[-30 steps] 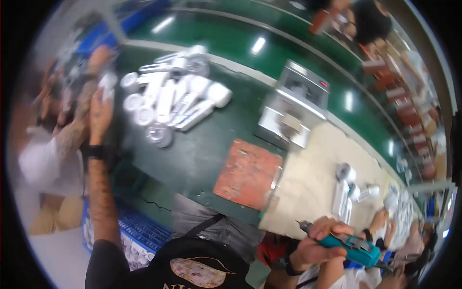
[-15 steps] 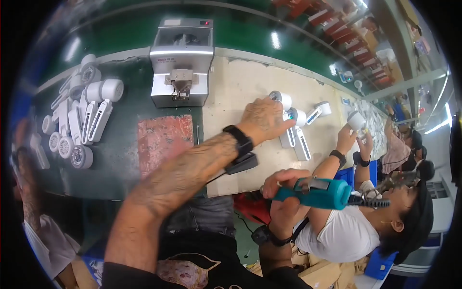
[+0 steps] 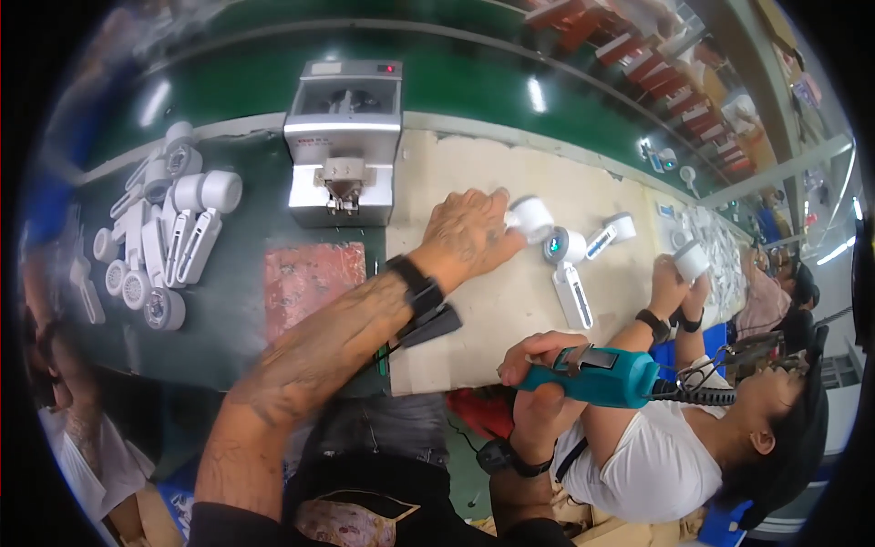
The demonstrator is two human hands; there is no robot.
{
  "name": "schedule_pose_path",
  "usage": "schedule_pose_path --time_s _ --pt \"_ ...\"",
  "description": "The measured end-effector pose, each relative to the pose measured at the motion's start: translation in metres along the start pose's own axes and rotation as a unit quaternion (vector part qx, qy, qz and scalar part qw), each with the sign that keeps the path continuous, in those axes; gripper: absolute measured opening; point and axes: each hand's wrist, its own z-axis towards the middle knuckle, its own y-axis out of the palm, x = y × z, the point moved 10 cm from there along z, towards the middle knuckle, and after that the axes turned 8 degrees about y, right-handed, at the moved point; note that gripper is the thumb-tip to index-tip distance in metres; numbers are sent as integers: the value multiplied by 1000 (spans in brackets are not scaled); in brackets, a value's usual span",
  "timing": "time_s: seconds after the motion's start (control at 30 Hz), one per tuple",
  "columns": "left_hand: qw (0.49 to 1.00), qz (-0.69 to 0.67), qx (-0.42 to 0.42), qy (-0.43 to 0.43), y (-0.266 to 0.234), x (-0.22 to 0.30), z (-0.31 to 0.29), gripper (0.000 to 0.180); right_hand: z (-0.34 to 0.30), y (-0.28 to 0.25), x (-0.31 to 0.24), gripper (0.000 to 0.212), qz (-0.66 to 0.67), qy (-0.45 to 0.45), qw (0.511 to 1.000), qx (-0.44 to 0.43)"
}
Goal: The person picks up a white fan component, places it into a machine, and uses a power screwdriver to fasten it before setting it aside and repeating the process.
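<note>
Reaching across the beige mat [image 3: 474, 310], the left hand [image 3: 469, 235] is closing its fingers on the round head of a white handheld unit [image 3: 531, 217], which is lying on the mat to the right of the grey screw-feeder machine [image 3: 344, 137]. The grip is looking partial: fingertips are touching the head, while the rest of the unit is hidden behind the hand. The right hand [image 3: 540, 363] is staying clamped around a teal electric screwdriver [image 3: 606, 376], held low and well to the right of the machine, near the mat's front edge. A second white unit [image 3: 565, 260] is lying just beside the first. In my judgement, the hand should be taking the unit fully into the palm before lifting, keeping clear of the neighbouring piece, and the driver tip should be kept pointing away from the co-worker's hands [image 3: 670, 287], which are working further right of the machine.
</note>
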Motion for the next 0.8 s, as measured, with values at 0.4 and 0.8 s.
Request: schedule_pose_path --time_s 0.4,0.8 --pt "981 -113 52 145 -118 -16 -121 22 57 54 34 65 -41 24 999 -15" --pt "950 -6 75 303 -97 -39 -151 43 50 89 -6 79 -47 -60 997 1"
